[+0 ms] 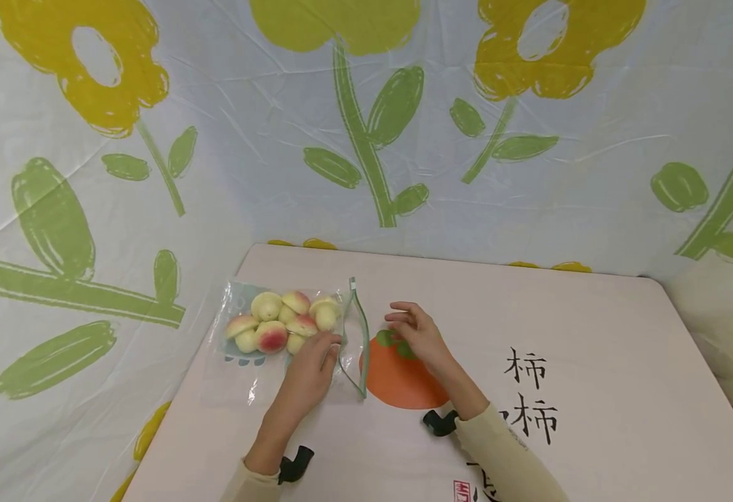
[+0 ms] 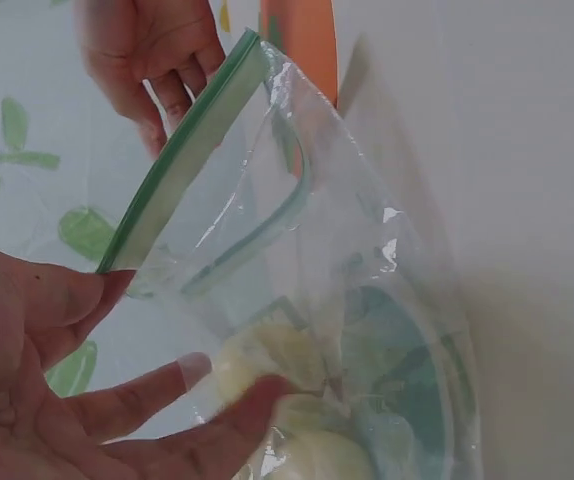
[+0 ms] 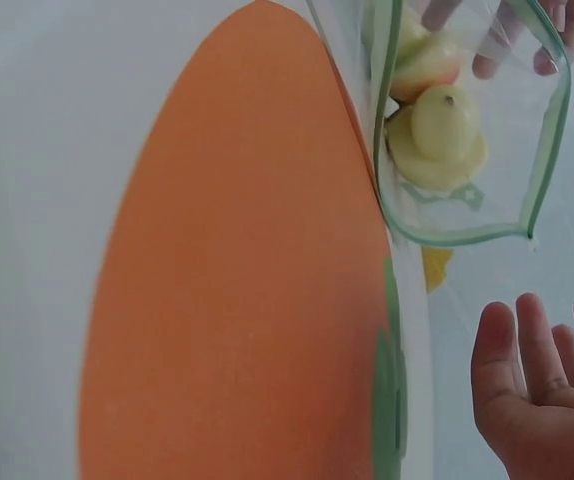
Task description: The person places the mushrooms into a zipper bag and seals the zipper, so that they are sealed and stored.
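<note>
A clear zip bag (image 1: 364, 348) with a green sealing edge lies on its side, its mouth spread apart and facing right. Several mushroom-shaped pieces (image 1: 272, 337), pale yellow with some pinkish-red caps, are inside it. My left hand (image 1: 309, 373) is at the near side of the bag; in the left wrist view its thumb and index finger pinch the green edge (image 2: 182, 150), the other fingers lying against the plastic. To the right of the mouth, my right hand (image 1: 428, 343) hovers with loosely bent fingers, holding nothing and apart from the bag.
The pale table cover (image 1: 592, 328) bears a printed orange persimmon (image 1: 404, 380) under the right hand and black characters (image 1: 532, 390) further right. Flower-patterned cloth (image 1: 266, 139) hangs behind the table and along its left. Dark wrist pieces (image 1: 440, 422) sit at both cuffs.
</note>
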Available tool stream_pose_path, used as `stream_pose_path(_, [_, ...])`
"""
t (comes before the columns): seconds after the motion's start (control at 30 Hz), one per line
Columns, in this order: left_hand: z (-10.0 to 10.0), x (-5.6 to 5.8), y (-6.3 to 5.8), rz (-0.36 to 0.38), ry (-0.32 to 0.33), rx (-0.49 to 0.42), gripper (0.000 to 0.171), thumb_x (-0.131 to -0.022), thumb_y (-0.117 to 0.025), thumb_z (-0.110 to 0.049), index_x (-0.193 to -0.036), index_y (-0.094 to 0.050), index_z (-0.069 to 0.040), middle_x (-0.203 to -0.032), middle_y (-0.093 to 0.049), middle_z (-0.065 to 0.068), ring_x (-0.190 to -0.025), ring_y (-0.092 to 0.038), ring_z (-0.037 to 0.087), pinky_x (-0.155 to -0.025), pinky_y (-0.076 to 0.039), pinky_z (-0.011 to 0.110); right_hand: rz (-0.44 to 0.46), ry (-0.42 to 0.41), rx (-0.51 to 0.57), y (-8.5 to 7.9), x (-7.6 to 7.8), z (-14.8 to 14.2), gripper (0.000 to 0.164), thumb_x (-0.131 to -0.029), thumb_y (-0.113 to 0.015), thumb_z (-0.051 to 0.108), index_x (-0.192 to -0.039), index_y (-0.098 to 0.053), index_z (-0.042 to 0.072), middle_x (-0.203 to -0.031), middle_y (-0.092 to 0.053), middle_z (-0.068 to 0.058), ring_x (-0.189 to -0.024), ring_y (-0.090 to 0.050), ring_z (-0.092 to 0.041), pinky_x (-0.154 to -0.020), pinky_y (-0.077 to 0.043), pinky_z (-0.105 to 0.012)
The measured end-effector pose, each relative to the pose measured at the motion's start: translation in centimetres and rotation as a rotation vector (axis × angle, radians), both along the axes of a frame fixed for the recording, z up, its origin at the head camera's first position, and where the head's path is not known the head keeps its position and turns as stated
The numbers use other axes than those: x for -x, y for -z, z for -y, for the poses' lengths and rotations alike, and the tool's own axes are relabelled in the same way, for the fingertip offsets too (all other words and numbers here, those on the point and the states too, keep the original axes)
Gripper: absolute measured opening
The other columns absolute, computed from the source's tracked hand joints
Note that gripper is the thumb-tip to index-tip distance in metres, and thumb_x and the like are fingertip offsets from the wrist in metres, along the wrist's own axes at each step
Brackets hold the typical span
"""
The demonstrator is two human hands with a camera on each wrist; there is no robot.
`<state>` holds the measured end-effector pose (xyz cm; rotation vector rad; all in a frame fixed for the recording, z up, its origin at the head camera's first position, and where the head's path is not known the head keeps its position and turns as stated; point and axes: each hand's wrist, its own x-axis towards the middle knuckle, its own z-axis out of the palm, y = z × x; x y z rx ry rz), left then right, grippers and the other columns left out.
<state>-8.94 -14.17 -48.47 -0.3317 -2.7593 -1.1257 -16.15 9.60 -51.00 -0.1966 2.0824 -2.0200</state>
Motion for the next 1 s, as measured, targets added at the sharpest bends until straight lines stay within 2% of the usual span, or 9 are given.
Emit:
stream_pose_path(0.1, [-0.3, -0.1, -0.1, -0.013, -0.03, 0.062, 0.017, -0.101, -0.06, -0.013, -0.116, -0.068, -0.01, -0.123, -0.061, 0.019, -0.112, -0.057, 0.042, -0.094, -0.046, 0.054, -0.003, 0.013, 0.006, 0.1, 0.0, -0.2, 0.037, -0.104, -0.051, 0.005, -0.14, -0.046, -0.005, -0.127, -0.058, -0.03, -0.114, -0.056, -0.047, -0.095, -0.049, -0.053])
stream_pose_path(0.2, [-0.6, 0.0, -0.1, -0.032, -0.05, 0.086, 0.016, -0.099, -0.065, -0.015, -0.113, -0.07, -0.012, -0.116, -0.06, 0.018, -0.103, -0.056, 0.039, -0.086, -0.046, 0.051, 0.0, 0.024, 0.014, 0.1, 0.1, -0.3, 0.037, -0.104, -0.051, 0.007, -0.139, -0.047, -0.004, -0.126, -0.059, -0.029, -0.112, -0.056, -0.046, -0.094, -0.049, -0.054])
stream_pose_path(0.53, [-1.2, 0.4, 0.6, -0.198, -0.025, 0.106, 0.006, -0.09, -0.076, -0.013, -0.096, -0.075, -0.014, -0.1, -0.056, 0.013, -0.09, -0.053, 0.031, -0.078, -0.043, 0.043, 0.002, 0.031, 0.019, 0.4, 0.5, -0.6, 0.033, -0.104, -0.051, 0.005, -0.135, -0.051, -0.006, -0.127, -0.057, -0.031, -0.111, -0.056, -0.047, -0.094, -0.049, -0.054])
stream_pose_path(0.7, [-1.7, 0.7, 0.5, -0.187, -0.009, 0.163, 0.004, -0.09, -0.075, -0.014, -0.094, -0.076, -0.013, -0.092, -0.058, 0.006, -0.082, -0.051, 0.028, -0.071, -0.044, 0.038, -0.005, 0.035, -0.012, 0.5, 0.5, -0.8, 0.031, -0.104, -0.053, 0.007, -0.132, -0.054, -0.006, -0.126, -0.058, -0.028, -0.112, -0.057, -0.045, -0.094, -0.049, -0.053])
stream_pose_path(0.87, [-2.2, 1.4, 0.5, -0.135, 0.041, 0.235, 0.006, -0.093, -0.071, -0.018, -0.092, -0.073, -0.013, -0.078, -0.056, -0.004, -0.076, -0.053, 0.018, -0.067, -0.047, 0.032, -0.015, 0.041, -0.03, 0.4, 0.4, -1.0, 0.03, -0.104, -0.054, 0.01, -0.13, -0.056, -0.006, -0.125, -0.059, -0.027, -0.111, -0.058, -0.043, -0.094, -0.05, -0.051])
stream_pose_path(1.0, [-2.9, 2.0, 0.4, -0.081, 0.063, 0.275, 0.007, -0.093, -0.071, -0.02, -0.091, -0.073, -0.013, -0.075, -0.057, -0.005, -0.071, -0.054, 0.015, -0.062, -0.047, 0.029, -0.015, 0.042, -0.034, 0.4, 0.4, -1.1, 0.03, -0.104, -0.055, 0.012, -0.128, -0.058, -0.006, -0.125, -0.058, -0.027, -0.111, -0.058, -0.042, -0.093, -0.05, -0.051])
